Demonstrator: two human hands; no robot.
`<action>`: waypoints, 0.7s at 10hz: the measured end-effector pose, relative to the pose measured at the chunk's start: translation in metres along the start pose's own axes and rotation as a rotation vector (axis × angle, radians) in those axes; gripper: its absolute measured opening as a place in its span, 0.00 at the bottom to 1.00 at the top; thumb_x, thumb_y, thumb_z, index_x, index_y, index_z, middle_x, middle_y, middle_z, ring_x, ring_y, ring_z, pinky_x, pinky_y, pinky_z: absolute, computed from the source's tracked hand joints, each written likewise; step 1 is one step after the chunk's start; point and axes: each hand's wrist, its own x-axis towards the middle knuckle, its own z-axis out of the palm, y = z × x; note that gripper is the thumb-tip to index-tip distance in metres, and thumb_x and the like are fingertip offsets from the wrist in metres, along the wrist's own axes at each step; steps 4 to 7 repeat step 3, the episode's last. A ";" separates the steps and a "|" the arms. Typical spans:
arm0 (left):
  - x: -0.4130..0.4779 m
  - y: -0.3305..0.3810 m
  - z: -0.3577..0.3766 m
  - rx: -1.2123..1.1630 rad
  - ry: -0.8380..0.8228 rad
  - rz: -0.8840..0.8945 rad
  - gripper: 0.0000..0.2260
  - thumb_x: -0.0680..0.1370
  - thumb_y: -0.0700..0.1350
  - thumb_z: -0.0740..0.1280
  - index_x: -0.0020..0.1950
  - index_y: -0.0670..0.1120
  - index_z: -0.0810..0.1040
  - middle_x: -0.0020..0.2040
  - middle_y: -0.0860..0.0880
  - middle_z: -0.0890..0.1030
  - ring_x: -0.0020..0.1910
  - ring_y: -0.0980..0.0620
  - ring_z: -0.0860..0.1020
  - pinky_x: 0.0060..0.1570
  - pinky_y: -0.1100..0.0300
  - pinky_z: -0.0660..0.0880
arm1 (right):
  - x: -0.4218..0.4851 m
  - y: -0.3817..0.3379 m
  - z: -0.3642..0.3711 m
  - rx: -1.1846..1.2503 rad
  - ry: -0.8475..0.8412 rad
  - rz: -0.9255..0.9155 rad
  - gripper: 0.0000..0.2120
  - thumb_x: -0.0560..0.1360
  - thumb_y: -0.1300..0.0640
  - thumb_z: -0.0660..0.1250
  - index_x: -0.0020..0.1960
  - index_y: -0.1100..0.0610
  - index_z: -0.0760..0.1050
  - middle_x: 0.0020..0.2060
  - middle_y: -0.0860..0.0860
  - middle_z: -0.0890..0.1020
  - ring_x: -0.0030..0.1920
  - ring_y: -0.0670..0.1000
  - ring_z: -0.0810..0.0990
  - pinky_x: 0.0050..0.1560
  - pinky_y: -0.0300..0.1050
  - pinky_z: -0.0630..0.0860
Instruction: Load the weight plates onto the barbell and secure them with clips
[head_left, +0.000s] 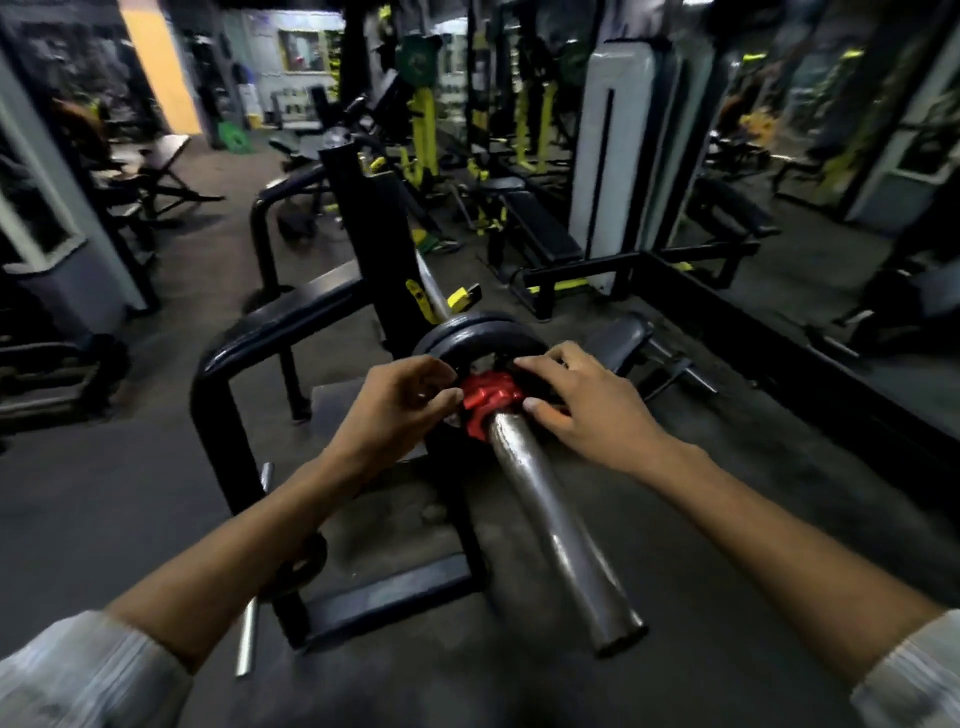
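A steel barbell sleeve (556, 530) points toward me, resting on a black rack. Two black weight plates (475, 335) sit on the sleeve. Against the plates, around the sleeve, sits a red clip (485, 397). My left hand (400, 405) has its fingers curled at the clip's left side, fingertips touching it. On the clip's right side my right hand (576, 400) grips it, thumb at the sleeve and fingers over the top. Part of the clip is hidden by my fingers.
A black tubular frame (228, 395) stands left of the sleeve. A flat bench (540, 223) and yellow-and-black machines stand behind. A padded bench end (623, 338) sits right of the plates. Dark rubber floor surrounds the rack.
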 end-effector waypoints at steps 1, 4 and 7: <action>0.017 0.007 -0.013 -0.037 -0.068 0.144 0.07 0.76 0.40 0.75 0.53 0.41 0.83 0.49 0.47 0.87 0.48 0.54 0.85 0.52 0.55 0.83 | -0.011 -0.012 -0.018 -0.036 0.028 0.113 0.26 0.81 0.41 0.65 0.77 0.44 0.68 0.65 0.48 0.73 0.65 0.52 0.76 0.51 0.47 0.73; 0.051 0.049 -0.044 0.279 -0.234 0.453 0.21 0.75 0.57 0.70 0.64 0.47 0.80 0.60 0.49 0.83 0.60 0.48 0.82 0.60 0.51 0.78 | -0.034 -0.037 -0.075 -0.173 0.063 0.251 0.29 0.79 0.38 0.66 0.77 0.45 0.68 0.67 0.50 0.74 0.67 0.55 0.76 0.57 0.50 0.76; 0.051 0.049 -0.044 0.279 -0.234 0.453 0.21 0.75 0.57 0.70 0.64 0.47 0.80 0.60 0.49 0.83 0.60 0.48 0.82 0.60 0.51 0.78 | -0.034 -0.037 -0.075 -0.173 0.063 0.251 0.29 0.79 0.38 0.66 0.77 0.45 0.68 0.67 0.50 0.74 0.67 0.55 0.76 0.57 0.50 0.76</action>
